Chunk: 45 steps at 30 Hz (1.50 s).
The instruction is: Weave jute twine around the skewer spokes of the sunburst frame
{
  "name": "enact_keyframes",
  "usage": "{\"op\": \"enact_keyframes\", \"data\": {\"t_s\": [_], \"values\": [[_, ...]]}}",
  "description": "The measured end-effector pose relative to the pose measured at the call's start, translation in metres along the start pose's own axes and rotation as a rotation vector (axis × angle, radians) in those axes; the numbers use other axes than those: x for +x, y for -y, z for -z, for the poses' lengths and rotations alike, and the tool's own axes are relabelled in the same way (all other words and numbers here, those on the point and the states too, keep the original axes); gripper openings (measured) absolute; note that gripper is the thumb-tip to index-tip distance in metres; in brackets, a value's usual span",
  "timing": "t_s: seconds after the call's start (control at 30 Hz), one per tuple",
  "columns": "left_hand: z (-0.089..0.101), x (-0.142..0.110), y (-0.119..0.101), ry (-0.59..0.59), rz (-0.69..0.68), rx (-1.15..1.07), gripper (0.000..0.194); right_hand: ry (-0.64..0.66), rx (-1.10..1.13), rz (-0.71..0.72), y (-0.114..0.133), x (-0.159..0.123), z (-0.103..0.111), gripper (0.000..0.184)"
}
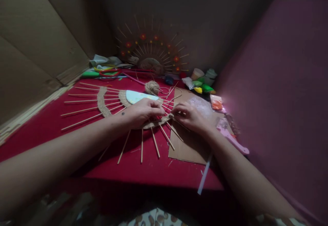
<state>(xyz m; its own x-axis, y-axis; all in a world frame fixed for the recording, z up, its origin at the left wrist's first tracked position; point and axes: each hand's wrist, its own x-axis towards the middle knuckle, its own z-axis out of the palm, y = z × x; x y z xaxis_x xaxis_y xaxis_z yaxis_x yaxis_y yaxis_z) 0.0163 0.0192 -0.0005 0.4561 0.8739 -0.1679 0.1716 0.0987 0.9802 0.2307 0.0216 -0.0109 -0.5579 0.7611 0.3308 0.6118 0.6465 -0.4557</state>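
Note:
A round craft piece lies on the red table: thin wooden sticks fan out from a pale blue centre, with bands of jute twine woven between them. My left hand rests on its middle, fingers curled and pinching near the woven band. My right hand is just right of it, fingers pinched on the twine at the band's edge. A ball of jute twine sits behind the piece, its strand trailing toward my hands.
A brown cardboard sheet lies under my right hand. A finished sunburst piece leans on the back wall. Coloured clay packets, a pink tool, a white stick and coloured strips surround the work. Cardboard walls the left side.

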Motion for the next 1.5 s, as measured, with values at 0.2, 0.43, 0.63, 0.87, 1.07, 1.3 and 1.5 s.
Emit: {"op": "enact_keyframes", "data": {"t_s": [0.2, 0.43, 0.63, 0.87, 1.07, 1.3, 1.5], "values": [[0.005, -0.021, 0.004, 0.028, 0.018, 0.094, 0.023, 0.029, -0.041, 0.068, 0.0, -0.003, -0.005, 0.017], [0.011, -0.03, 0.009, 0.175, -0.17, 0.428, 0.019, -0.049, -0.015, 0.052, 0.006, -0.008, -0.004, 0.014], [0.007, -0.033, 0.007, 0.218, -0.254, 0.617, 0.018, 0.047, 0.039, 0.067, 0.017, -0.009, -0.006, 0.014], [0.009, -0.034, 0.008, 0.206, -0.232, 0.634, 0.019, 0.081, -0.068, -0.052, 0.028, -0.009, -0.016, 0.016], [0.011, -0.037, 0.006, 0.233, -0.241, 0.638, 0.02, 0.143, -0.173, -0.191, 0.044, -0.007, -0.02, 0.011], [0.006, -0.042, 0.003, 0.278, -0.313, 0.532, 0.015, 0.125, -0.034, -0.279, 0.05, -0.004, -0.019, 0.02], [-0.003, -0.063, 0.003, 0.247, -0.484, 0.671, 0.014, 0.07, 0.043, -0.358, 0.05, -0.005, -0.021, 0.021]]}}
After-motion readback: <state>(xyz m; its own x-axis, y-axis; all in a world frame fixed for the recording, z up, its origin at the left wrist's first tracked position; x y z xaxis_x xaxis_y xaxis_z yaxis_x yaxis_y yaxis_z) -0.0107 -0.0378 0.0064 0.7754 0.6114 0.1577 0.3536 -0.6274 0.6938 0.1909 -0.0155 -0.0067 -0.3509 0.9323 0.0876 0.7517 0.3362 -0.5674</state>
